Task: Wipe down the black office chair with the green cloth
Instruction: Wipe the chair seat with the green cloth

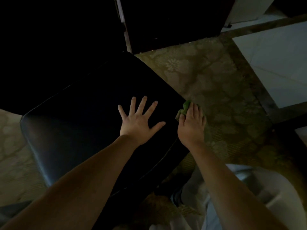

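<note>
Trouser leg (249,188): pale fabric, nearest the camera at lower right, over the carpet.
Shoe (177,197): dark with a light stripe, on the carpet just beside the near edge of the chair seat; details too dim to tell.
Left hand (139,123): palm down on the seat, fingers straight and spread wide, thumb out to the right; it holds nothing and rests flat towards the seat's right edge.
Right hand (191,125): back of the hand up, at the seat's right edge, just beside the left thumb but apart from it; fingers bent over the cloth and gripping it.
Green cloth (182,110): bunched up, mostly covered by the right hand, a crumpled part showing past the index finger; it sits against the right edge of the seat, close to the far right corner.
Black office chair (79,123): seat seen from above, turned at an angle; dark smooth cushion with a dull sheen along its left edge.
Carpet (216,83): olive, with a pale flower pattern, around the chair.
Dark furniture (166,22): a black panel standing on the carpet beyond the seat's far corner.
Pale floor (274,63): light, smooth, beyond the carpet's dark border at upper right.
</note>
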The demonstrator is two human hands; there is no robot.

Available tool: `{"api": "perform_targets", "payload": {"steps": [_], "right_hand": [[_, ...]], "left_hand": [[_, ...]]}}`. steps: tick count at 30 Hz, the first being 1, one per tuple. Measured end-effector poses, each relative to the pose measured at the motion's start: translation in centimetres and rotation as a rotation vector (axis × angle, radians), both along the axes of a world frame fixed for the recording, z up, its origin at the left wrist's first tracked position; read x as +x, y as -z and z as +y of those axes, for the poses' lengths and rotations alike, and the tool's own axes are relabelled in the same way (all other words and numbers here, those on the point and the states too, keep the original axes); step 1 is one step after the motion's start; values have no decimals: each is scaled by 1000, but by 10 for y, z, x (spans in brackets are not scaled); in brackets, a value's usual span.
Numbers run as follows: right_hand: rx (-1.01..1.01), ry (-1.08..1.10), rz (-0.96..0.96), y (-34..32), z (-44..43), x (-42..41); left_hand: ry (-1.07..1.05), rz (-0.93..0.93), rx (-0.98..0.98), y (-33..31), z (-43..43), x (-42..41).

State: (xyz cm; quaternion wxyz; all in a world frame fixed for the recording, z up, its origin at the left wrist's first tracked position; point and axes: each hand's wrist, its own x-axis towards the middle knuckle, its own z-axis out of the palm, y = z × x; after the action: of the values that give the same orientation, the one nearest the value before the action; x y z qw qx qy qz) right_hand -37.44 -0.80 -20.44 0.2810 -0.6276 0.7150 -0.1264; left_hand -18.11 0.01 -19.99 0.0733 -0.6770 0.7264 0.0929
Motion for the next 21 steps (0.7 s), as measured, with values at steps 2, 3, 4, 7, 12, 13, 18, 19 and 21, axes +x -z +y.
{"api": "perform_targets", "payload": {"steps": [2,3,4,7,12,13,18,19,21], "right_hand": [[5,-27,-7,-1,-12,-4],[9,-45,-12,-2,-19,-5],[13,-63,-17,-2,-27,-6],[20,-109,-34,-4,-46,-7],[8,-166,-39,-9,-54,-5],[-9,-166,-23,-8,-50,-3],[-107,-195,88,-1,-31,6],[-104,-203,99,-1,-35,3],[-61,-198,75,-1,-50,-2]], "left_hand": [[34,7,40,-5,-3,5],[64,11,56,-9,-2,10],[106,16,67,-12,-1,16],[241,7,65,-15,10,29],[235,-19,20,-6,13,25],[229,-29,16,-4,12,23],[214,-27,-27,2,10,22],[216,-20,-29,3,10,22],[216,-10,-30,3,10,22]]}}
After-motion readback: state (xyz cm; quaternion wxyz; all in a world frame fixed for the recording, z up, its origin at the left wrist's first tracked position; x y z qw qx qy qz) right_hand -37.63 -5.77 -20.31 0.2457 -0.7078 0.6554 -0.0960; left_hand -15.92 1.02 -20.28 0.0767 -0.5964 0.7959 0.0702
